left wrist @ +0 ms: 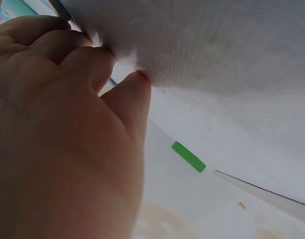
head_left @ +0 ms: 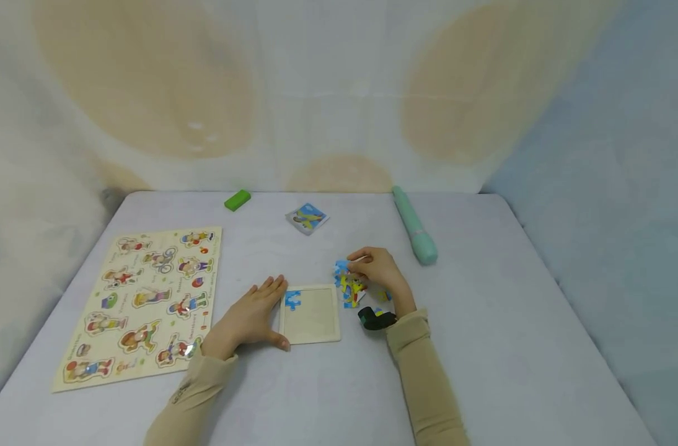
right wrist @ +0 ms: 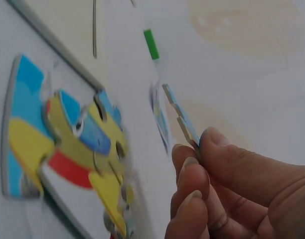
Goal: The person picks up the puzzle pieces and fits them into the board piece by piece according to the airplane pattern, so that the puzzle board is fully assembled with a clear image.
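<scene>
My right hand (head_left: 380,271) pinches a blue jigsaw piece (right wrist: 182,114) between thumb and fingers. In the right wrist view the piece is edge-on, above the table. Below that hand lies a loose heap of blue, yellow and red jigsaw pieces (head_left: 352,292), some overlapping. To its left sits a square wooden puzzle tray (head_left: 316,319) with a blue piece (head_left: 292,300) in its upper left corner. My left hand (head_left: 251,317) rests at the tray's left edge, fingers extended and thumb spread out. The left wrist view shows the back of this hand; its fingertips are partly hidden.
A large board with sports figures (head_left: 144,297) lies at the left. Toward the back are a green block (head_left: 237,200), a small picture card (head_left: 307,218) and a mint-green tapered object (head_left: 414,226). A black wrist device (head_left: 375,319) is on the right wrist.
</scene>
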The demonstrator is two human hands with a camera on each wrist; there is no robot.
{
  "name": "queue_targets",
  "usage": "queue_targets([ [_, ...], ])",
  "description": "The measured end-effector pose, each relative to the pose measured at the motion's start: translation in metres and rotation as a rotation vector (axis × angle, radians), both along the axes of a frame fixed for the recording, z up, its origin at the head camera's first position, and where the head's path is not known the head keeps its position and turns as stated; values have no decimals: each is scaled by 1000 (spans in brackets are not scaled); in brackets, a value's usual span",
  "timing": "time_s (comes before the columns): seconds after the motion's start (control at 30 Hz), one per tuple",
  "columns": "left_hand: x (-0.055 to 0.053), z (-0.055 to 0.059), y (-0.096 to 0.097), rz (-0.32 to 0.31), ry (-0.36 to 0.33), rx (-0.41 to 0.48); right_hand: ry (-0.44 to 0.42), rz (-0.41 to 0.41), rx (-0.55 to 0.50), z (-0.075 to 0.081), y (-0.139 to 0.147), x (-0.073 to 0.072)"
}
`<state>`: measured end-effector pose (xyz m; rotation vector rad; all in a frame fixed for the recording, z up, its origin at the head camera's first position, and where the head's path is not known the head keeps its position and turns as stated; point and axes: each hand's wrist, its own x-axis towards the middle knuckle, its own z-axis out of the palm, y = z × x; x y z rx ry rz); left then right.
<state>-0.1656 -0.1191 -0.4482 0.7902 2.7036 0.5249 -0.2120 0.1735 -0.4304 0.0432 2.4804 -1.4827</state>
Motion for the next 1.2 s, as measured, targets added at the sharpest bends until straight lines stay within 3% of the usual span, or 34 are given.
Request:
queue_targets([
  [0.3, 3, -2, -6, -4, 21, 5, -16, 78, -67, 0, -28, 3],
  [0.43, 3, 0, -9, 3, 35, 9, -5, 135, -46, 3, -42, 5],
  [0.7, 0, -4, -2, 11, 17, 18, -91, 221, 8, 0, -49, 8],
  [1.0, 0, -4, 0, 15, -7, 4, -39, 211, 88, -9, -56, 9],
  [1.2, -1, -1, -1, 4, 2, -4, -27, 176, 156, -6, -65, 13],
])
